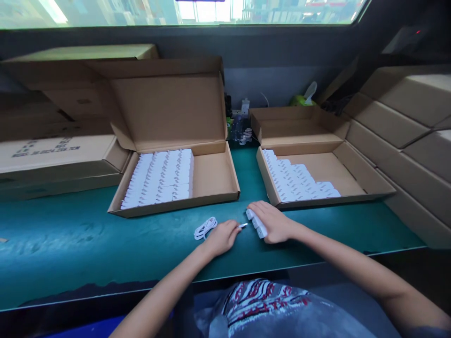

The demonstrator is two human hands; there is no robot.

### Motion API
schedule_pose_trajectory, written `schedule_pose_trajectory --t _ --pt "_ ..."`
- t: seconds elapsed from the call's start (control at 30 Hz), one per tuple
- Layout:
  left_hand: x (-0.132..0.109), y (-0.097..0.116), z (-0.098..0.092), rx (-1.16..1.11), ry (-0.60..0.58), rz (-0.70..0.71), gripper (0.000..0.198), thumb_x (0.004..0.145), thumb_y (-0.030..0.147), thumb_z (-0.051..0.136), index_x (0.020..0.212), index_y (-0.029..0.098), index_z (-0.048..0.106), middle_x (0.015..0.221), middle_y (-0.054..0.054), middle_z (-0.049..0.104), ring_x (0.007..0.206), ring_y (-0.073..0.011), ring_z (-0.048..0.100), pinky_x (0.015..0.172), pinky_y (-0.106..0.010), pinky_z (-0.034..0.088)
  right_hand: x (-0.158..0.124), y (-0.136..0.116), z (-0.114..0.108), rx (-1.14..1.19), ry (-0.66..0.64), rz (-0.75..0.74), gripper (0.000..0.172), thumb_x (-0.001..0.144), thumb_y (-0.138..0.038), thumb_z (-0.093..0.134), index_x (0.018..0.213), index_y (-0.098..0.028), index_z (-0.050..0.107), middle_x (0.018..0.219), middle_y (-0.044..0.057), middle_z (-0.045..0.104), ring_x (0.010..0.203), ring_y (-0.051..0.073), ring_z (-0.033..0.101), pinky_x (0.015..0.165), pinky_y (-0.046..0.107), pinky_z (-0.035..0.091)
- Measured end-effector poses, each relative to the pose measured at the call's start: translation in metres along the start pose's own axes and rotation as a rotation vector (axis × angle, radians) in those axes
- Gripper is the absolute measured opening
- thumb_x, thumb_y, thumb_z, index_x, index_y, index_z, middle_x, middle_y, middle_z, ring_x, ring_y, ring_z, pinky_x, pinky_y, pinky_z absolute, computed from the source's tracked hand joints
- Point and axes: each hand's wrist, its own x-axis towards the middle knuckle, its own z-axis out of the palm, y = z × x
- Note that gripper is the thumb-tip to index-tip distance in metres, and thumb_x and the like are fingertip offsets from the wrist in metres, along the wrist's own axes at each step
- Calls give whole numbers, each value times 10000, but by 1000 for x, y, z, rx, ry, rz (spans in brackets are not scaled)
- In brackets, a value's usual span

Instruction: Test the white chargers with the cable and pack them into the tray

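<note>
Between the fingertips of my left hand (221, 237) is the plug end of a white cable (206, 228), its metal tip pointing right. The rest of that cable lies coiled on the green tabletop, just left of the hand. My right hand (276, 220) is wrapped over a short row of small white blocks (257, 224), which look like chargers, with their end faces turned toward the cable tip. A small gap separates the tip from the blocks. The palm and fingers of the right hand hide most of the row.
An open cardboard box (176, 205) with rows of white packs (160, 178) stands behind left. Behind right, another open box (338, 199) holds more white packs (294, 180). Closed cartons (405, 117) are stacked far right, and another carton (56, 155) lies left. The green tabletop (105, 244) ends near my body.
</note>
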Motion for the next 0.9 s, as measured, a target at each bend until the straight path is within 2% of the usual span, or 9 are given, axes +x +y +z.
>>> schedule_pose_trajectory --t 0.1,0.27,0.37,0.67,0.9 --pt "-14 9 5 -16 68 -61 181 918 211 349 914 175 526 824 -45 598 779 -165 584 716 -274 465 0 0 0 4 5 8 826 429 -189 484 1228 -26 353 1186 186 421 1074 302 387 975 431 296" --pt "-15 37 40 -27 128 -94 192 920 185 327 973 153 508 898 -71 594 836 -170 577 763 -282 464 -2 -1 2 13 40 14 799 456 -193 498 1225 -30 351 1172 191 427 1090 299 381 973 441 291" --pt "-13 43 51 -12 117 -88 202 915 181 325 958 141 518 870 -83 597 806 -185 580 732 -298 475 -2 -1 1 12 45 14 798 458 -198 509 1220 -21 351 1165 197 430 1089 298 384 968 436 298" --pt "0 33 28 48 -33 11 203 907 206 357 935 169 554 832 -52 609 789 -176 584 727 -278 468 -2 -2 1 25 65 16 780 466 -194 502 1219 -48 354 1159 189 433 1069 303 394 938 446 321" --pt "11 32 32 84 -102 44 192 895 203 363 899 157 549 816 -63 610 775 -184 588 717 -279 459 -6 -3 3 26 72 15 737 499 -200 504 1207 -43 369 1153 197 435 1072 311 390 925 447 338"
